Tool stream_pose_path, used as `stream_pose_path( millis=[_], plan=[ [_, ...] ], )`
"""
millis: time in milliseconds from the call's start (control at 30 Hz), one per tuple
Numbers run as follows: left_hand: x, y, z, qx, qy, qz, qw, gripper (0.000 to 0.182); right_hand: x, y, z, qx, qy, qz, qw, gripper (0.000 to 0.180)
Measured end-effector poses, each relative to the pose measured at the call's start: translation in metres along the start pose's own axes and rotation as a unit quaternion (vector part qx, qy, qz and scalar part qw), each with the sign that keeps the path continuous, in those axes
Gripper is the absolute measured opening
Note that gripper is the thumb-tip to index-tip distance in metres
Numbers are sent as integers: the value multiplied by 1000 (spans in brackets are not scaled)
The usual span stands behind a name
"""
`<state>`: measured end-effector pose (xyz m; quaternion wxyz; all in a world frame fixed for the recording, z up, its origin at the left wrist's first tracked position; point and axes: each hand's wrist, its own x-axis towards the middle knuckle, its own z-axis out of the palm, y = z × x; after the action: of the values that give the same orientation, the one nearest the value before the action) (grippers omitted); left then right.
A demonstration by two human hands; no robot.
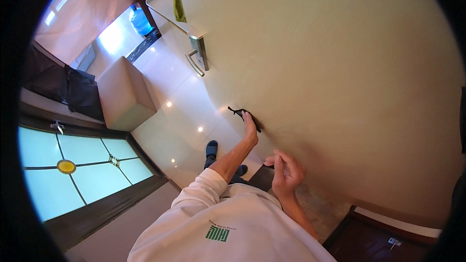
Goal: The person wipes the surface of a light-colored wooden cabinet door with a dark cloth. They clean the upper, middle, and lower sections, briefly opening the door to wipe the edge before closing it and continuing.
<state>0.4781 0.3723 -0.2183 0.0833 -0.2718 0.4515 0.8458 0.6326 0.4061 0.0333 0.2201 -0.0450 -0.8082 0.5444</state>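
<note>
My left hand (250, 127) is pressed flat towards a pale door panel (327, 62), with a dark cloth (259, 128) between the palm and the panel. A thin end of the cloth sticks out past the fingertips. My right hand (289, 173) is raised near the lower part of the panel, fingers curled and thumb near them; I see nothing in it. Up and to the left of my left hand, a metal lever handle (196, 58) on its plate is fixed to the panel's edge.
An upholstered cube stool (125, 96) stands on the glossy tiled floor (185, 105). Left of it lies dark fabric (82, 91) by a dark-framed glass door (72, 163). A blue water bottle (140, 22), a tray-topped surface (165, 3) and a green cloth (178, 3) are farther off.
</note>
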Motion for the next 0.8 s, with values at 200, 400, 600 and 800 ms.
stream_pose_path(
  millis=[200, 400, 600, 800],
  plan=[
    [-62, 71, 51, 168, -65, 429, 885, 55, -10, 19, -21, 34, 76, 58, 995, 12],
    [-19, 82, 39, 128, -30, 361, 923, 58, -15, 29, -28, 42, 60, 76, 994, 15],
    [12, 16, -12, 131, -20, 20, 991, 75, -36, 73, -19, 8, 64, 122, 990, 16],
    [-84, 28, -10, 19, -133, -136, 982, 71, -45, 141, 16, 35, -43, 323, 945, 18]
  ],
)
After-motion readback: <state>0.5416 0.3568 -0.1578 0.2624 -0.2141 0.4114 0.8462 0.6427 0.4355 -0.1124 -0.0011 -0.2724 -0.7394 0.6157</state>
